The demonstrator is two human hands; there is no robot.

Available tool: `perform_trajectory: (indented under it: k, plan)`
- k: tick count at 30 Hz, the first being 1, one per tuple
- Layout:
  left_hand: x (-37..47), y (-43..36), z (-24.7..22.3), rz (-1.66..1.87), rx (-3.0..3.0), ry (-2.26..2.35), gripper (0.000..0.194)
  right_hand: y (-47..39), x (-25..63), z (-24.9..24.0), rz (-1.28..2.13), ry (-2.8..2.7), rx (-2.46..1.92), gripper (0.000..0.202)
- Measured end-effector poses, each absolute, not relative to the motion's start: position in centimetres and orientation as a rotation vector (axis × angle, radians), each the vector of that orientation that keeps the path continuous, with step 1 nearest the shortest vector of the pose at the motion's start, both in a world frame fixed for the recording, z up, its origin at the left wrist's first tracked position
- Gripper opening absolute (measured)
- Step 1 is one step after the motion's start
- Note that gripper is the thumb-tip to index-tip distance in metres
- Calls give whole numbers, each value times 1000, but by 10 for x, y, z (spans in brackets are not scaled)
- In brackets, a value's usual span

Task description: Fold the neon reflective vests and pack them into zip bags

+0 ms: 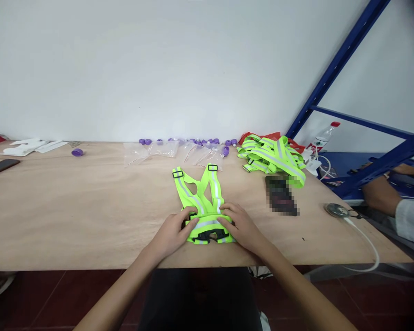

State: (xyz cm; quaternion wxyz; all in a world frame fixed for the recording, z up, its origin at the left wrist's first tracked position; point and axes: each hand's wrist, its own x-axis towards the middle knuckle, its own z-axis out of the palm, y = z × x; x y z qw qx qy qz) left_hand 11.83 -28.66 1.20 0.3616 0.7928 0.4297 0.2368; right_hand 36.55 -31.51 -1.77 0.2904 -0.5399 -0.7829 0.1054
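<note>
One vest [203, 204] lies near the front edge of the table [89, 207], two sliders [213, 168] at its far end; the left hand [174, 230] and right hand [243, 225] each pinch one side of its folded band [207, 224]. Left of the vest sits one purple cap [77, 152]; beyond it are clear bags [163, 148] and crowded, uncountable caps [225, 151]; to its right, one strap heap [276, 155] and one bottle [326, 134].
</note>
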Motion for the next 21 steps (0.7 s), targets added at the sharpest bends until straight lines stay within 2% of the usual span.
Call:
perform_trajectory:
  k: [9, 13, 17, 21]
  plan:
    - [114, -298, -6, 610, 2503, 1281, 36, -318, 362, -22, 153, -2126, -1499, 18]
    - [114, -300, -16, 741, 2741, 1256, 32, -322, 357, -25, 8, -2107, -1499, 40]
    - [115, -297, -21, 734, 2805, 1167, 25, -328, 350, -24, -121, -2267, -1364, 34]
    - [115, -295, -22, 679, 2816, 1151, 24, -333, 345, -26, -134, -2396, -1263, 39]
